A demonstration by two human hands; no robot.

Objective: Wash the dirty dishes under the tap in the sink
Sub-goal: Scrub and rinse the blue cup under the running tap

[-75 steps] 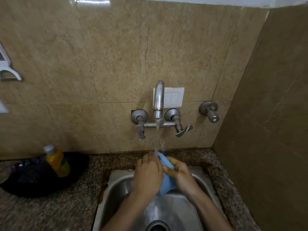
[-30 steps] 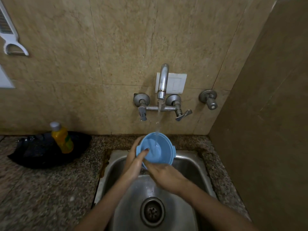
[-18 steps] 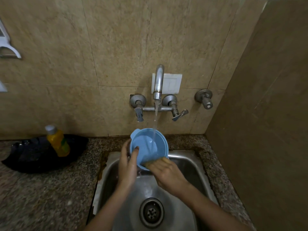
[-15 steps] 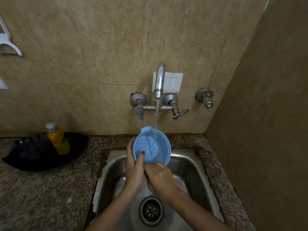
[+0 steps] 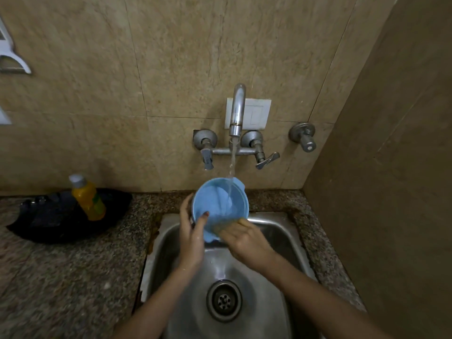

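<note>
**Q:** Bowl, where?
**A:** The blue bowl [image 5: 220,206] is up over the back of the sink [image 5: 281,231], tilted so its inside faces you, right under the tap [image 5: 237,111]. The water stream [image 5: 231,162] falls into it.

**Q:** Left side?
**A:** Your left hand [image 5: 192,238] grips the bowl's left edge. The thumb hooks over the rim to the inside and the fingers are behind the wall.

**Q:** Right side?
**A:** Your right hand [image 5: 247,243] is at the bowl's lower rim, fingers blurred. There is a yellowish-brown patch [image 5: 225,225] under them, maybe a scrubber. I cannot tell whether you hold something or just press the rim. Your hands are close together, both on the bowl.

**Q:** Anything else?
**A:** The drain [image 5: 223,300] sits in the sink floor between your forearms. A speckled bench [image 5: 73,277] surrounds the sink. At its left a yellow bottle [image 5: 88,198] stands upright on a black tray [image 5: 49,221]. A white switch plate [image 5: 256,113] is behind the tap, and a separate wall valve [image 5: 303,135] is to its right.
</note>
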